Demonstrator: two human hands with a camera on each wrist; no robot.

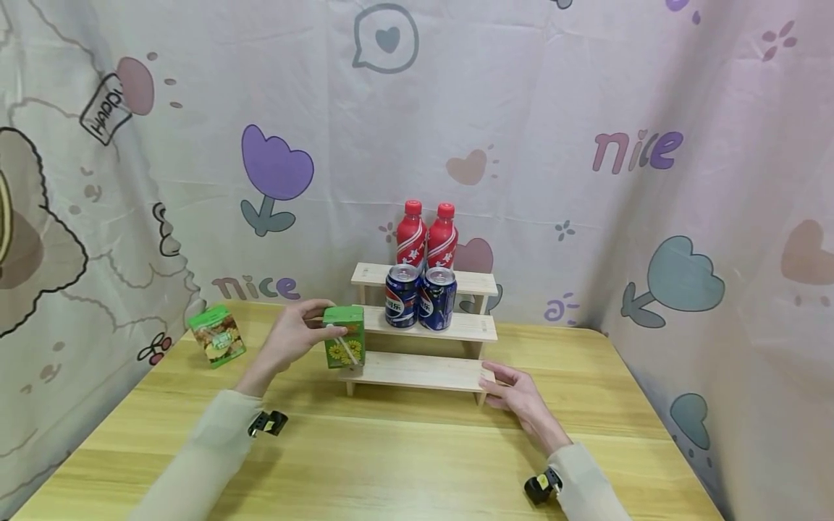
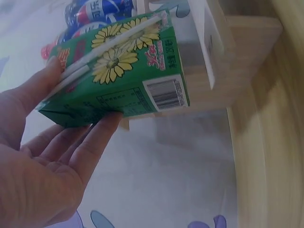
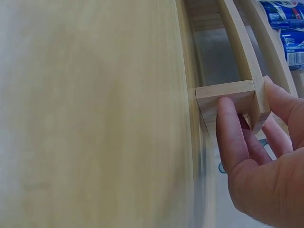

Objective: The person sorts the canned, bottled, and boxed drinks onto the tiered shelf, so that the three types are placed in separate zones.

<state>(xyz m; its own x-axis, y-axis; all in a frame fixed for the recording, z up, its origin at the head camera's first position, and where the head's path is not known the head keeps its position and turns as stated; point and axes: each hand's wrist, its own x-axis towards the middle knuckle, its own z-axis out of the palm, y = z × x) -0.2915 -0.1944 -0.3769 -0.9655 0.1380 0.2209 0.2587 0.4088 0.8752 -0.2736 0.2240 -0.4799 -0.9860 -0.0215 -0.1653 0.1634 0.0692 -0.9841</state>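
My left hand (image 1: 300, 333) holds a green drink carton (image 1: 337, 353) between thumb and fingers, at the left end of the lowest step of a three-step wooden rack (image 1: 417, 371). The carton has yellow flowers and a white straw on its side; in the left wrist view the carton (image 2: 116, 66) is tilted, its barcode end close to the step. At the rack's other end, my right hand (image 1: 517, 394) grips the bottom step's corner. The right wrist view shows the right thumb (image 3: 280, 97) over the board and fingers against the leg (image 3: 225, 90).
Two blue cola cans (image 1: 402, 297) stand side by side on the middle step. Behind them, two red bottles (image 1: 411, 235) are on the top step. A green and brown packet (image 1: 218, 336) sits at the table's back left. A printed curtain (image 1: 534, 108) hangs around the table (image 1: 417, 456).
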